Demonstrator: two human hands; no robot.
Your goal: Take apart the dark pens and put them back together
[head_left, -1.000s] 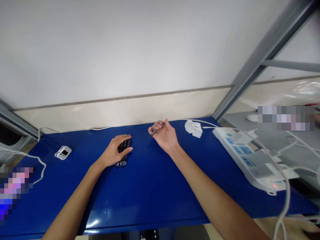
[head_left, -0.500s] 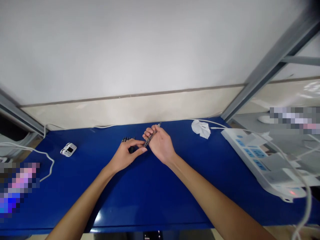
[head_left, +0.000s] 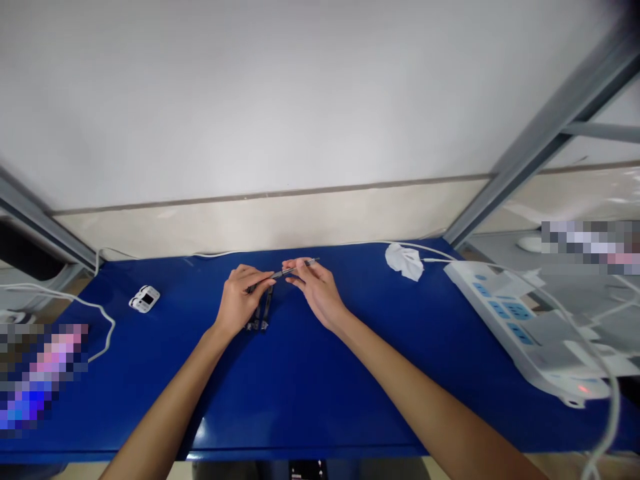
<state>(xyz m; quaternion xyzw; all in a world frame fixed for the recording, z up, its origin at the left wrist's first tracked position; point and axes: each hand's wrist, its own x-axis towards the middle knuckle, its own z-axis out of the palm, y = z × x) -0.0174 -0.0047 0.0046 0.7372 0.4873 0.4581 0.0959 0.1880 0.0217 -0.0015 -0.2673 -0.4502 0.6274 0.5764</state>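
Note:
A slim dark pen (head_left: 287, 271) is held nearly level above the blue table. My left hand (head_left: 240, 297) pinches its left end between thumb and fingers. My right hand (head_left: 319, 288) grips it nearer the other end, and its tip sticks out to the right past the fingers. Several dark pens (head_left: 267, 310) lie side by side on the table, partly hidden under my left hand. Which parts of the held pen are cap or barrel is too small to tell.
On the blue table (head_left: 310, 387), a small white device (head_left: 145, 299) sits at left and a crumpled white tissue (head_left: 405, 261) at back right. A large white power strip (head_left: 515, 323) with cables lies at the right. Grey metal posts (head_left: 520, 160) and a wall bound the back.
The pen has turned from a steep slant to nearly level. My left hand has shifted slightly left and up, uncovering the lower ends of the pens; my right hand has rolled over.

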